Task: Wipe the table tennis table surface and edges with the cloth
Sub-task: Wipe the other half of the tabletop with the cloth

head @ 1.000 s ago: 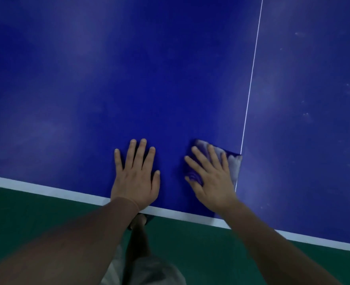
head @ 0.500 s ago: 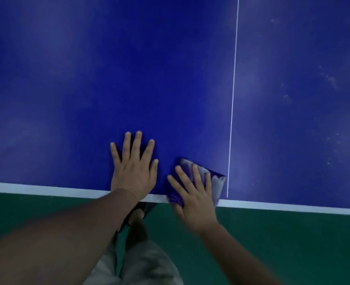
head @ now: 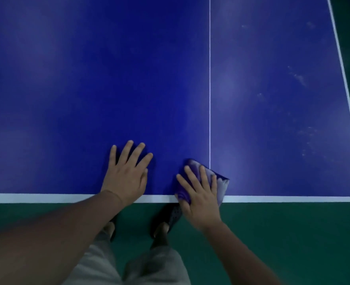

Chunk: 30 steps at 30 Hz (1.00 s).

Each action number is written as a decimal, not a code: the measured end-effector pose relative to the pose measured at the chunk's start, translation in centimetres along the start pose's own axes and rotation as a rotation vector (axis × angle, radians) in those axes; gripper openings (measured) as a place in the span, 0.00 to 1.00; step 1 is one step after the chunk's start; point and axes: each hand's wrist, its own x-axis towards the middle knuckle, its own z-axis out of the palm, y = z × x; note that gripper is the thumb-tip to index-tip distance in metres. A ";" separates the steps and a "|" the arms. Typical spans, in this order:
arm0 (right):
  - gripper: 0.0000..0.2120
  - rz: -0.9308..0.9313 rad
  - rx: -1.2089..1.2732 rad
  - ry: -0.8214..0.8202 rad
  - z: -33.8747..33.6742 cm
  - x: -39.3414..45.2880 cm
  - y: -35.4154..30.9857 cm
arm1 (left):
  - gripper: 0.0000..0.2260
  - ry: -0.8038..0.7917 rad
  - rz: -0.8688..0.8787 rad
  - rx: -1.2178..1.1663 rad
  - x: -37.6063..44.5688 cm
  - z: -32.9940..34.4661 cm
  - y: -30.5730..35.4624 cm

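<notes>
The blue table tennis table [head: 87, 89] fills the upper view, with a white centre line [head: 209, 79] and a white near edge [head: 46, 198]. A folded purple and grey cloth [head: 221, 184] lies at the near edge, just where the centre line meets it. My right hand [head: 198, 194] presses flat on the cloth with straight fingers, its heel hanging past the table edge. My left hand [head: 126, 173] rests flat on the bare blue surface to the left, fingers spread.
Pale dusty smears [head: 299, 79] mark the right half of the table. The white right edge [head: 343, 79] runs along the far right. Green floor [head: 293, 233] lies below the table, with my legs and dark shoes [head: 170, 214] by the edge.
My right hand has slid the cloth back from the surface to the near white edge. My left hand has stayed flat in place. The view has shifted right.
</notes>
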 end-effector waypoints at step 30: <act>0.26 -0.152 0.089 0.055 -2.3 8.1 13.3 | 0.27 0.092 -0.421 -0.071 7.3 3.2 13.5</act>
